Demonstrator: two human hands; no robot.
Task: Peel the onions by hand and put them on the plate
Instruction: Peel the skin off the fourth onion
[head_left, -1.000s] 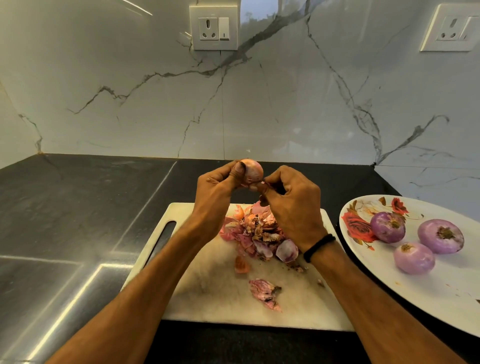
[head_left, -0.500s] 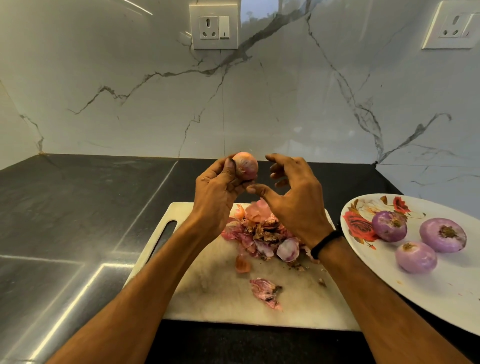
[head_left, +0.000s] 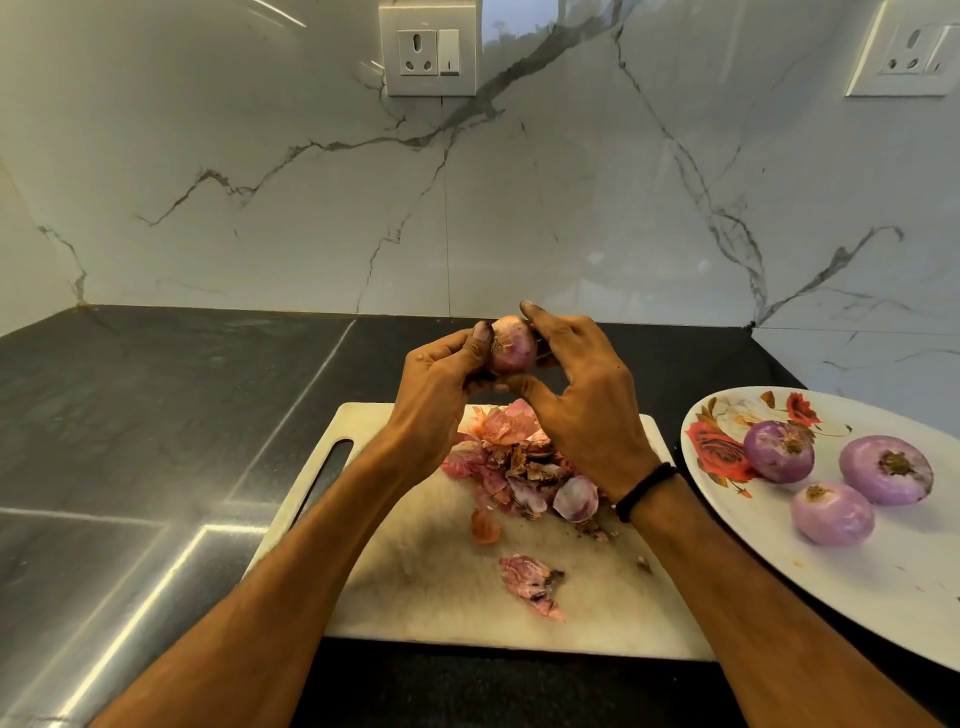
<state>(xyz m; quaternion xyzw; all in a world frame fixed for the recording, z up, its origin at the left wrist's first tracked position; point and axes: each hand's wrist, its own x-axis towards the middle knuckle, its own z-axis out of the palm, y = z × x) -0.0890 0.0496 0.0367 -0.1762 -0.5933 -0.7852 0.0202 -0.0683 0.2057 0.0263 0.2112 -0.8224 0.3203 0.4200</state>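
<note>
Clamping small round pinkish part-skinned onion (head_left: 513, 347) between left hand (head_left: 436, 402) at nine o'clock and right hand (head_left: 587, 413) at three o'clock.

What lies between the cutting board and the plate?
In the head view, only a narrow strip of dark countertop lies between cutting board and plate; the right forearm crosses over it.

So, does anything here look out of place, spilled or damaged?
Nothing stands out. Onion skins are heaped on the cutting board, with a few scraps lying apart from the heap, nearer the person, as peeling would leave. The left hand and right hand hold an onion above it.
</note>
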